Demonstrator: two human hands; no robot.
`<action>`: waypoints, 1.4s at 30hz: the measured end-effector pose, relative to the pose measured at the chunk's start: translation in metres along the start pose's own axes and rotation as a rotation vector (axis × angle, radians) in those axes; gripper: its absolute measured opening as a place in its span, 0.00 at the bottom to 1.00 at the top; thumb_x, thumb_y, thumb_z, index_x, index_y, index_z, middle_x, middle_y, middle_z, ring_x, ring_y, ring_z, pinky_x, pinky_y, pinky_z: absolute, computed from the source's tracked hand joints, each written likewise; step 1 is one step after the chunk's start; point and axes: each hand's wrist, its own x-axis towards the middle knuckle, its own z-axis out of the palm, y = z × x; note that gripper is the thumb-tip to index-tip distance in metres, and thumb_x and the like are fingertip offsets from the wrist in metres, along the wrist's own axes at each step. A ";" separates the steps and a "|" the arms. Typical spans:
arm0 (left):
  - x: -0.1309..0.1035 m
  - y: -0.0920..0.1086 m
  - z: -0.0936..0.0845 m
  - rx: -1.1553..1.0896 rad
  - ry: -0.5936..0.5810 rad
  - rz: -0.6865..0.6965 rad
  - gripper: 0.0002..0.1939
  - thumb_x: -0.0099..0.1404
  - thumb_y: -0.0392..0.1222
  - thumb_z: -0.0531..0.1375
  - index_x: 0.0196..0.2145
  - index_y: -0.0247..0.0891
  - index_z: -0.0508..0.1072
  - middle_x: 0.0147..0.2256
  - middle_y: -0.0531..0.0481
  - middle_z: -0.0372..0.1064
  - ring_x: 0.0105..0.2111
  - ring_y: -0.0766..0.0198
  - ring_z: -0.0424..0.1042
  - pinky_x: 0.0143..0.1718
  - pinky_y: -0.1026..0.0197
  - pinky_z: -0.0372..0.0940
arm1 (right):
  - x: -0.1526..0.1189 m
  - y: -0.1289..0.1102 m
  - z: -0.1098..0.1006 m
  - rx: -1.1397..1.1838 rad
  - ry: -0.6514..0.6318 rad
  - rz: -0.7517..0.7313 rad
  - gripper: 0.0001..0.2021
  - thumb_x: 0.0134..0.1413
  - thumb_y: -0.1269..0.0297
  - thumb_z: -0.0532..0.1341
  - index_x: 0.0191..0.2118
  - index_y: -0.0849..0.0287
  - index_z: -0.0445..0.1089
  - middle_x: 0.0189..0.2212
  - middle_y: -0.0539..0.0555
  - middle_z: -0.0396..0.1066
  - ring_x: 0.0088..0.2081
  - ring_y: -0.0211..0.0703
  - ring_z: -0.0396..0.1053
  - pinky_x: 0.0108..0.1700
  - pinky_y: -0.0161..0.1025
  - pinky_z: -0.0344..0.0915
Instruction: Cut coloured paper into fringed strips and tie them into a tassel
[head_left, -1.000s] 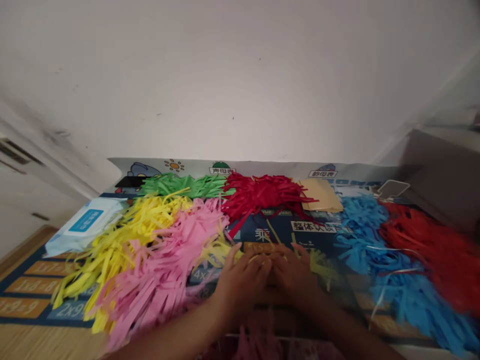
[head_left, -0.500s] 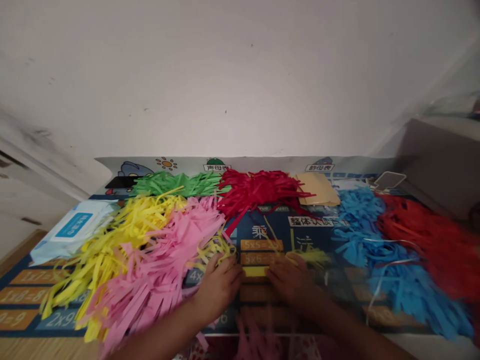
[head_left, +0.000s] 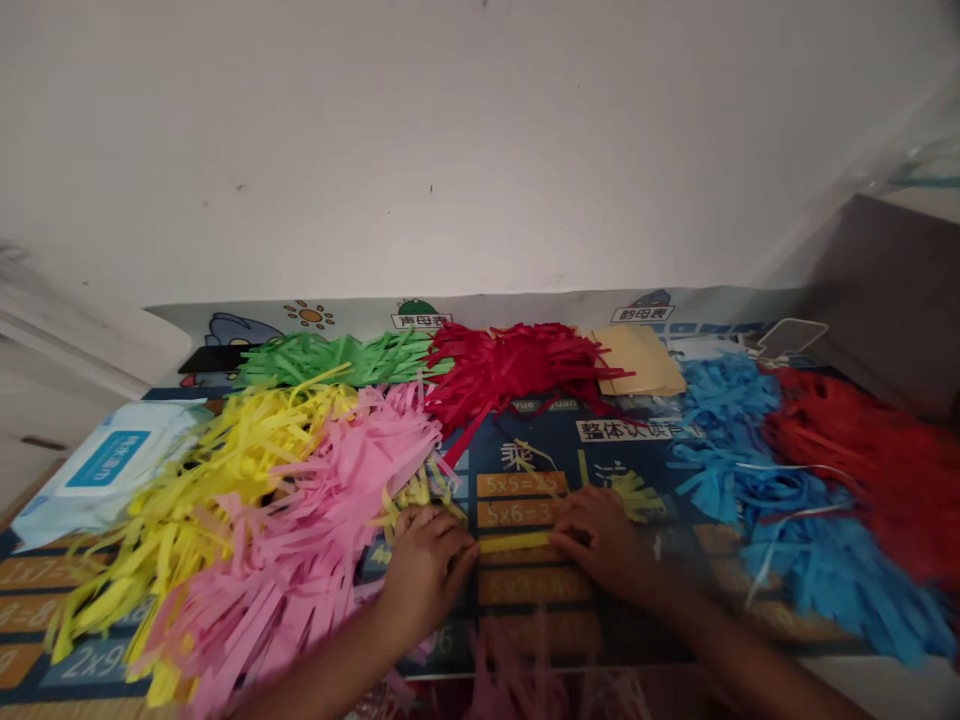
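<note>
Between my two hands a narrow yellow paper strip [head_left: 514, 542] is stretched sideways, low over the printed mat. Its left end sits in the closed fingers of my left hand [head_left: 429, 560]. My right hand [head_left: 600, 535] pinches the other end. Behind my left hand lie some loose yellow strips [head_left: 420, 490], partly hidden by the fingers. A small yellow tuft [head_left: 636, 493] rests just beyond my right hand. The pink strip pile [head_left: 330, 520] is close to my left wrist.
A yellow pile [head_left: 247, 450], green pile [head_left: 337, 358] and dark red pile [head_left: 517, 375] lie left and behind. Blue strips [head_left: 795, 510] and red strips [head_left: 862, 460] are at right. A wipes pack [head_left: 112, 460], a tan paper stack [head_left: 641, 362] and the wall [head_left: 480, 150] border the mat.
My hands have moved a little apart, showing more of the yellow strip between them. The strip now looks narrower. The view has shifted slightly.
</note>
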 end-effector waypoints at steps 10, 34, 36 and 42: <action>0.005 -0.001 0.007 0.139 0.006 0.006 0.03 0.61 0.35 0.62 0.30 0.41 0.73 0.31 0.52 0.71 0.37 0.58 0.66 0.41 0.52 0.52 | 0.003 -0.010 0.001 -0.122 0.054 0.012 0.03 0.49 0.70 0.65 0.28 0.56 0.71 0.32 0.51 0.73 0.39 0.46 0.64 0.42 0.45 0.51; 0.005 -0.001 0.010 0.110 0.062 0.352 0.07 0.68 0.36 0.57 0.40 0.42 0.74 0.33 0.52 0.75 0.35 0.59 0.68 0.42 0.52 0.54 | -0.002 0.003 0.020 -0.220 0.239 -0.420 0.06 0.59 0.65 0.62 0.31 0.51 0.73 0.33 0.47 0.75 0.39 0.42 0.64 0.45 0.44 0.51; 0.004 -0.006 0.010 0.025 0.062 0.290 0.06 0.68 0.37 0.58 0.38 0.42 0.75 0.32 0.52 0.74 0.34 0.60 0.68 0.39 0.54 0.54 | -0.005 0.011 0.016 -0.080 0.209 -0.332 0.06 0.56 0.65 0.64 0.28 0.52 0.74 0.30 0.47 0.74 0.38 0.42 0.64 0.43 0.43 0.51; 0.006 -0.009 0.014 -0.039 0.048 0.167 0.08 0.68 0.43 0.58 0.33 0.42 0.76 0.30 0.51 0.71 0.32 0.60 0.67 0.38 0.54 0.54 | -0.004 0.009 0.001 0.101 0.048 -0.154 0.05 0.50 0.66 0.69 0.27 0.55 0.74 0.32 0.49 0.73 0.40 0.44 0.64 0.44 0.43 0.54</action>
